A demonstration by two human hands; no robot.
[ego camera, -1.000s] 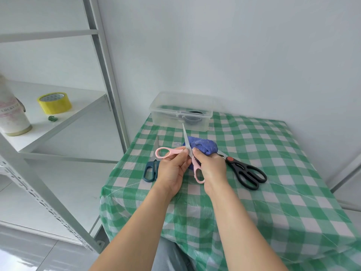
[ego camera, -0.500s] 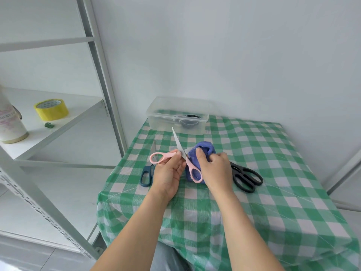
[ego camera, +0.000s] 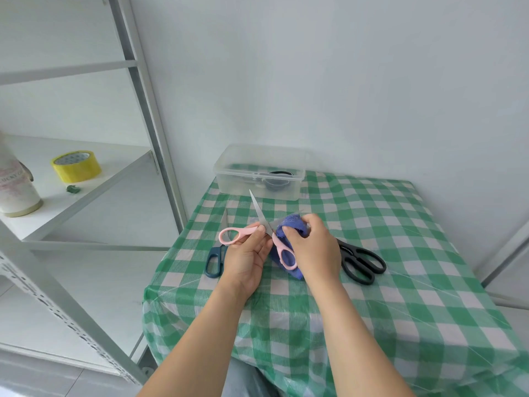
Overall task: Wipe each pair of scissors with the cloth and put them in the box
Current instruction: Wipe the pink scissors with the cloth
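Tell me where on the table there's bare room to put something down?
The table's right side, from the black scissors out to the edge and right of the box, is bare. Middle-left is crowded: left hand on pink scissors, right hand on cloth, blue scissors beside.

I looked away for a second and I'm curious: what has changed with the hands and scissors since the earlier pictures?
The pink scissors have opened wider, and the bare blade has swung left. The right hand has slid the cloth onto the other blade and pinches it there. The left hand still holds the pink handle. The black scissors, blue scissors and box have not moved.
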